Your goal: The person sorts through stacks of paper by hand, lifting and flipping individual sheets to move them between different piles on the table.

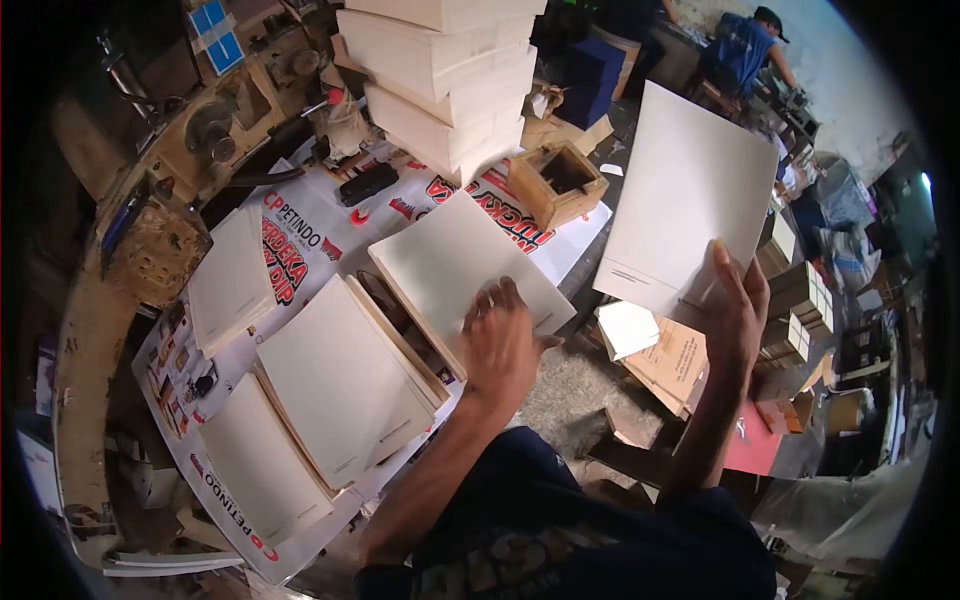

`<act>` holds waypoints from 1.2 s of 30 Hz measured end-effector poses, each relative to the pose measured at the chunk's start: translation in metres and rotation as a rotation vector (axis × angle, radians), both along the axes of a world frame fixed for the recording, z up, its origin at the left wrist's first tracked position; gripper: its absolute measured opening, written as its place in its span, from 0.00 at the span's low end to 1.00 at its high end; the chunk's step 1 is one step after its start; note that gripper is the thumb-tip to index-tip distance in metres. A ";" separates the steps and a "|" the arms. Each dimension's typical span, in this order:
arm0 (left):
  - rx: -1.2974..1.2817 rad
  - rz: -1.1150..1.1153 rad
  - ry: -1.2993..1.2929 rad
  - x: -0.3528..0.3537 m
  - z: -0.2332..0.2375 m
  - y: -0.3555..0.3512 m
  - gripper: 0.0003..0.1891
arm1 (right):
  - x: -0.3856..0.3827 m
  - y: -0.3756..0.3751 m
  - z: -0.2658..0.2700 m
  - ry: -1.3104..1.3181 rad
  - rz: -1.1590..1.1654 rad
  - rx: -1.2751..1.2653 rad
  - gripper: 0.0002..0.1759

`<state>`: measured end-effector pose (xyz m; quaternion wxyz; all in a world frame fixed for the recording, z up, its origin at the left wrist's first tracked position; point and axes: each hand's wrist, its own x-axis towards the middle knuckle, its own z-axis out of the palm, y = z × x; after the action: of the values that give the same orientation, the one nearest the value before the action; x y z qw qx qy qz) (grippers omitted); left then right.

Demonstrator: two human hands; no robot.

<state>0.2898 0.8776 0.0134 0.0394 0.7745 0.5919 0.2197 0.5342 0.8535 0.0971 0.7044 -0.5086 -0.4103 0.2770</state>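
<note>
My right hand (738, 300) holds up a white printed paper sheet (690, 190) by its lower right edge, thumb on the near face. A few short lines of print show near the sheet's bottom. My left hand (498, 345) rests on the right-hand stack of paper (450, 250), fingers bent onto the top sheet and thumb apart near its edge. Left of it lies another stack of printed sheets (340, 370). A lower stack (262, 460) sits at the front left, and a loosely fanned pile (228, 285) lies behind.
A tall pile of paper blocks (450, 90) stands at the back beside a wooden box (556, 185). A poster-covered table (330, 205) carries a dark object (368, 184). Worn machinery (215, 130) borders the left. Bundled stacks (800, 305) stand right; a person (742, 55) works beyond.
</note>
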 end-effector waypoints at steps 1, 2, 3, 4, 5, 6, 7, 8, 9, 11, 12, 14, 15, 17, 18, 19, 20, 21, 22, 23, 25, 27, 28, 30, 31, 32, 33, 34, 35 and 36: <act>-0.149 0.005 -0.072 -0.004 0.012 0.000 0.48 | 0.005 0.000 -0.002 -0.007 -0.011 -0.043 0.19; -0.301 0.012 -0.144 -0.009 0.018 0.000 0.49 | 0.008 0.000 -0.004 -0.014 -0.020 -0.089 0.20; -0.308 0.020 -0.145 -0.013 0.017 0.001 0.49 | 0.010 0.004 -0.005 -0.069 0.010 -0.128 0.20; -0.350 0.014 -0.173 -0.018 0.017 0.003 0.43 | 0.012 0.009 -0.008 -0.068 0.021 -0.130 0.20; -0.390 0.008 -0.201 -0.022 0.017 0.005 0.37 | 0.016 0.016 -0.012 -0.101 0.060 -0.171 0.20; -0.388 0.017 -0.201 -0.021 0.019 0.003 0.37 | 0.016 0.022 -0.015 -0.133 0.098 -0.210 0.20; -0.298 0.038 -0.144 -0.017 0.021 -0.002 0.36 | 0.013 0.027 -0.013 -0.133 0.105 -0.211 0.20; -0.209 0.056 -0.089 -0.011 0.021 -0.008 0.34 | 0.009 0.031 -0.011 -0.133 0.077 -0.219 0.20; -0.086 0.054 -0.082 -0.007 0.019 -0.012 0.34 | 0.006 0.035 -0.008 -0.136 0.048 -0.226 0.20; -0.077 0.030 -0.105 0.000 0.012 -0.012 0.32 | 0.004 0.041 -0.006 -0.148 0.069 -0.211 0.20; -0.068 0.001 -0.125 0.002 0.007 -0.012 0.29 | 0.004 0.043 -0.005 -0.158 0.086 -0.197 0.19; -0.063 0.009 -0.173 -0.001 0.000 -0.007 0.26 | 0.006 0.044 -0.004 -0.162 0.111 -0.204 0.19; -0.121 -0.021 -0.206 -0.006 -0.004 -0.003 0.24 | 0.006 0.045 -0.004 -0.161 0.138 -0.207 0.19; -0.152 -0.057 -0.270 -0.010 -0.002 -0.002 0.21 | 0.014 0.048 -0.007 -0.182 0.167 -0.234 0.19; -0.153 -0.054 -0.270 -0.007 0.001 -0.004 0.21 | 0.016 0.050 -0.008 -0.202 0.195 -0.259 0.19; -0.099 -0.041 -0.240 -0.003 0.005 -0.006 0.20 | 0.015 0.051 -0.009 -0.203 0.198 -0.260 0.19; -0.044 -0.027 -0.210 0.000 0.007 -0.008 0.19 | 0.014 0.053 -0.009 -0.213 0.193 -0.258 0.19; -0.003 -0.017 -0.236 0.002 0.001 -0.006 0.17 | 0.014 0.054 -0.009 -0.224 0.187 -0.256 0.19; -0.002 -0.016 -0.240 0.001 0.000 -0.005 0.17 | 0.014 0.055 -0.008 -0.228 0.188 -0.255 0.19; -0.013 -0.050 -0.283 -0.002 -0.001 -0.003 0.16 | 0.014 0.054 -0.007 -0.215 0.191 -0.259 0.19; -0.027 -0.078 -0.328 -0.008 -0.005 -0.003 0.14 | 0.015 0.053 -0.007 -0.204 0.200 -0.267 0.19; -0.106 -0.182 -0.611 -0.017 -0.010 -0.003 0.10 | 0.016 0.056 -0.008 -0.213 0.257 -0.313 0.20; -0.103 -0.175 -0.608 -0.022 -0.004 -0.008 0.10 | 0.012 0.057 -0.011 -0.212 0.265 -0.311 0.20; 0.168 -0.024 -0.766 -0.033 0.018 -0.028 0.06 | -0.001 0.061 -0.021 -0.238 0.286 -0.445 0.21; 0.143 -0.018 -0.755 -0.045 0.022 -0.038 0.08 | -0.009 0.065 -0.033 -0.169 0.310 -0.502 0.22; 0.139 -0.013 -0.745 -0.058 0.033 -0.048 0.08 | -0.016 0.069 -0.046 -0.161 0.316 -0.506 0.22; 0.045 -0.020 -0.676 -0.072 0.048 -0.058 0.11 | -0.024 0.074 -0.058 -0.173 0.391 -0.501 0.23; -0.046 -0.023 -0.606 -0.084 0.058 -0.066 0.14 | -0.034 0.079 -0.065 -0.187 0.468 -0.494 0.24; -0.047 -0.008 -0.599 -0.095 0.062 -0.075 0.14 | -0.050 0.082 -0.053 -0.232 0.607 -0.518 0.24; -0.166 0.063 -0.339 -0.105 0.066 -0.084 0.17 | -0.051 0.088 -0.062 -0.228 0.626 -0.518 0.24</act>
<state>0.1843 0.7932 0.0793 0.1954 0.7017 0.6167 0.2985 0.4837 0.9412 0.0346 0.3854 -0.5470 -0.5372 0.5134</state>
